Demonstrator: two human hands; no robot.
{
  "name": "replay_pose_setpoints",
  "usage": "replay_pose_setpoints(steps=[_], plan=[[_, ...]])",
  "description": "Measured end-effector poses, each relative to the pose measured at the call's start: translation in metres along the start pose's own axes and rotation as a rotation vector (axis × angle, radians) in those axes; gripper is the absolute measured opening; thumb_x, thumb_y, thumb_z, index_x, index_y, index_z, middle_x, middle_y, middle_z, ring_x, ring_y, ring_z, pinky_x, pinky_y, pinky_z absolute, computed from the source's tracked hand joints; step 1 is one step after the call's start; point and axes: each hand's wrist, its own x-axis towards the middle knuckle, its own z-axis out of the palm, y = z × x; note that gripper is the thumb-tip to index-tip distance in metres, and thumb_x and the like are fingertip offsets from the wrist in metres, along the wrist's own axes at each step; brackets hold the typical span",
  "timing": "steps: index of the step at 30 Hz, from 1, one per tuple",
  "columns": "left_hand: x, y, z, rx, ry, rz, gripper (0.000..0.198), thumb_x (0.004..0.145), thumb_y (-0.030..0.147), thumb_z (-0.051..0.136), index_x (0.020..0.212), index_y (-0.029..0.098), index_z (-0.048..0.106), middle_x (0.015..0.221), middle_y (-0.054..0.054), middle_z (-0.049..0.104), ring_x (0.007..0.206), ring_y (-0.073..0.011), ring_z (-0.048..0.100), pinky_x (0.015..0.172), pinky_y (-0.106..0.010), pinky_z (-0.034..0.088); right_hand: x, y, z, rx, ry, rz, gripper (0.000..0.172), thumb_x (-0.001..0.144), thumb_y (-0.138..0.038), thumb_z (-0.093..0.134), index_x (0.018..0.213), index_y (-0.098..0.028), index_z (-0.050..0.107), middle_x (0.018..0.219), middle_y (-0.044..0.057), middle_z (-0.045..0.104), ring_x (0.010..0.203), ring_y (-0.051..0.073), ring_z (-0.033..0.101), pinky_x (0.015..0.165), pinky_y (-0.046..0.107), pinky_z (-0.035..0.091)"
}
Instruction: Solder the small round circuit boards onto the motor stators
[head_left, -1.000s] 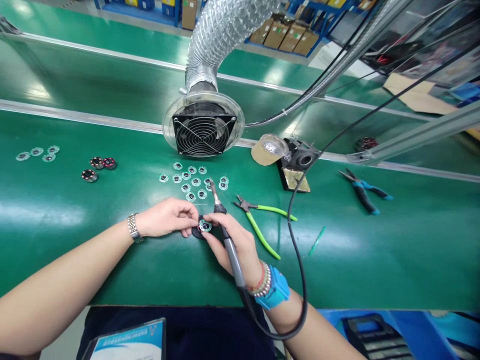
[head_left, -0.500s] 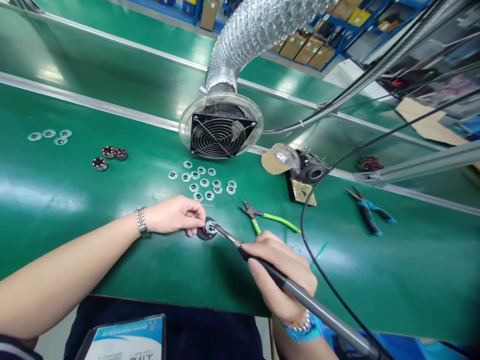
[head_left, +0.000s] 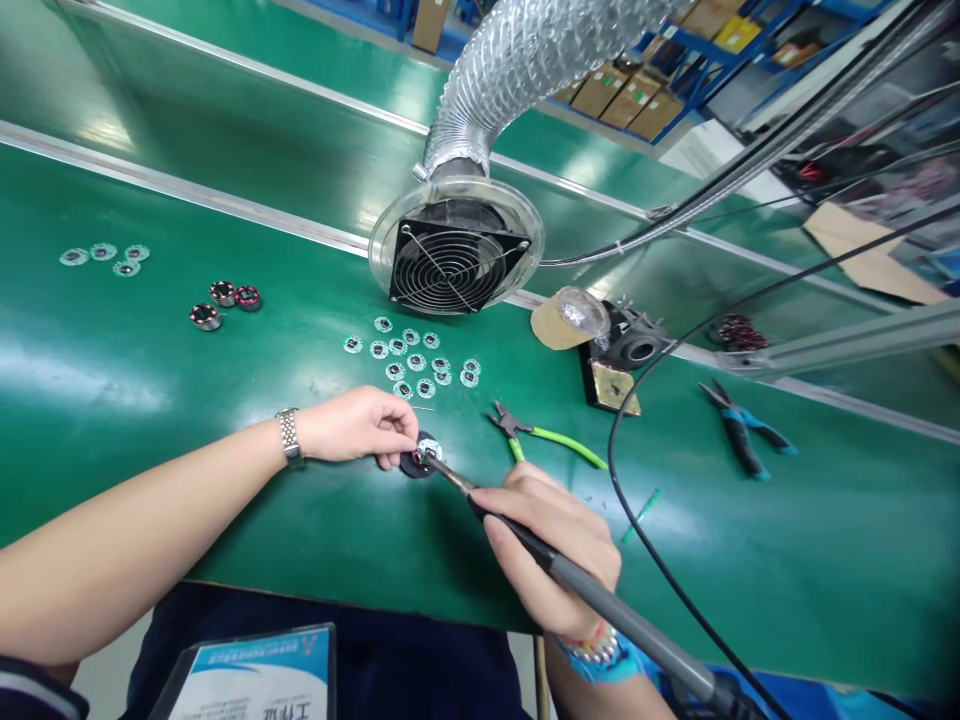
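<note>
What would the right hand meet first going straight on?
The right hand would bring its soldering iron onto the circuit board in the left hand, perhaps already touching; depth is unclear.

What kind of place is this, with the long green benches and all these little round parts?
It looks like an electronics assembly workshop. A soldering iron is in hand, small round circuit boards lie on the green workbench, and a fan with a foil duct sits nearby, probably to draw off fumes.

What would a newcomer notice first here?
The round fan with its silver ducted hose stands at the far edge of the green bench, straight ahead. Nearer, the right hand holds a soldering iron, its tip at a small round circuit board held by the left hand.
</note>
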Motion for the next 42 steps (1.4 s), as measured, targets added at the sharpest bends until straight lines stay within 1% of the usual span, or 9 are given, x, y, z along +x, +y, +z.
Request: replay_pose_setpoints(steps=[12, 18, 22, 25, 27, 29, 32, 34, 42], plan=[[0.000, 0.001, 0.001, -0.008, 0.009, -0.008, 0.012, 0.076, 0.027, 0.056, 0.076, 0.015, 0.056, 0.060, 0.001, 0.061, 0.058, -0.0102, 0.060, 0.059, -0.023, 0.049, -0.001, 0.002, 0.001, 0.004, -0.003, 0.012, 0.022, 0.071, -0.008, 0.053, 0.086, -0.017, 0.065, 0.056, 0.002, 0.054, 0.051, 0.014, 0.048, 0.047, 0.029, 0.040], [0.000, 0.001, 0.001, -0.005, 0.016, -0.015, 0.013, 0.076, 0.028, 0.056, 0.075, 0.015, 0.056, 0.061, 0.001, 0.062, 0.058, -0.0105, 0.061, 0.059, -0.023, 0.049, 0.000, 0.002, -0.003, 0.018, 0.011, 0.002, 0.024, 0.070, -0.007, 0.053, 0.089, -0.018, 0.064, 0.059, 0.003, 0.056, 0.052, 0.015, 0.048, 0.048, 0.030, 0.041], [0.000, 0.002, 0.001, -0.008, 0.017, -0.022, 0.013, 0.076, 0.028, 0.056, 0.075, 0.015, 0.056, 0.061, 0.001, 0.061, 0.059, -0.0105, 0.061, 0.059, -0.023, 0.049, -0.007, 0.006, -0.004, 0.011, 0.091, 0.014, 0.025, 0.072, -0.009, 0.054, 0.093, -0.019, 0.064, 0.064, 0.004, 0.058, 0.055, 0.016, 0.052, 0.051, 0.032, 0.043], [-0.001, 0.002, 0.000, -0.015, 0.014, -0.022, 0.014, 0.076, 0.028, 0.057, 0.075, 0.015, 0.056, 0.061, 0.001, 0.061, 0.059, -0.0102, 0.061, 0.059, -0.022, 0.049, -0.014, 0.013, 0.000, -0.020, 0.196, 0.048, 0.029, 0.077, -0.017, 0.055, 0.105, -0.021, 0.060, 0.065, 0.002, 0.059, 0.055, 0.016, 0.055, 0.052, 0.032, 0.046], [-0.001, 0.002, 0.000, -0.015, 0.014, -0.025, 0.014, 0.076, 0.029, 0.057, 0.076, 0.015, 0.056, 0.060, 0.001, 0.061, 0.058, -0.0098, 0.060, 0.058, -0.021, 0.049, -0.016, 0.017, 0.004, -0.039, 0.215, 0.071, 0.030, 0.081, -0.019, 0.054, 0.110, -0.023, 0.057, 0.062, 0.000, 0.059, 0.053, 0.015, 0.056, 0.051, 0.030, 0.048], [-0.001, 0.002, 0.001, -0.013, 0.016, -0.030, 0.013, 0.075, 0.028, 0.057, 0.076, 0.015, 0.056, 0.061, 0.002, 0.061, 0.058, -0.0095, 0.060, 0.058, -0.020, 0.048, -0.012, 0.020, 0.009, -0.079, 0.167, 0.090, 0.027, 0.081, -0.016, 0.054, 0.107, -0.024, 0.056, 0.068, 0.001, 0.062, 0.059, 0.015, 0.059, 0.057, 0.029, 0.050], [-0.001, 0.002, 0.001, -0.010, 0.018, -0.023, 0.011, 0.075, 0.026, 0.056, 0.076, 0.015, 0.056, 0.062, 0.002, 0.061, 0.058, -0.0095, 0.060, 0.059, -0.021, 0.048, -0.002, 0.022, 0.018, -0.142, -0.015, 0.114, 0.031, 0.078, -0.014, 0.059, 0.108, -0.023, 0.054, 0.087, 0.005, 0.063, 0.075, 0.017, 0.060, 0.069, 0.030, 0.051], [-0.001, 0.001, 0.001, -0.007, 0.021, -0.014, 0.010, 0.075, 0.025, 0.055, 0.077, 0.015, 0.056, 0.062, 0.001, 0.061, 0.059, -0.0098, 0.060, 0.060, -0.022, 0.048, 0.003, 0.024, 0.023, -0.137, -0.107, 0.116, 0.035, 0.077, -0.015, 0.060, 0.111, -0.022, 0.051, 0.090, 0.005, 0.062, 0.077, 0.016, 0.059, 0.071, 0.030, 0.051], [-0.012, 0.008, 0.001, 0.084, 0.068, 0.024, 0.013, 0.076, 0.025, 0.054, 0.084, 0.015, 0.057, 0.066, 0.001, 0.060, 0.060, -0.0096, 0.058, 0.060, -0.022, 0.047, 0.002, 0.031, 0.033, -0.073, -0.077, 0.140, 0.033, 0.077, -0.012, 0.059, 0.107, -0.023, 0.049, 0.095, 0.003, 0.062, 0.081, 0.015, 0.059, 0.076, 0.028, 0.050]])
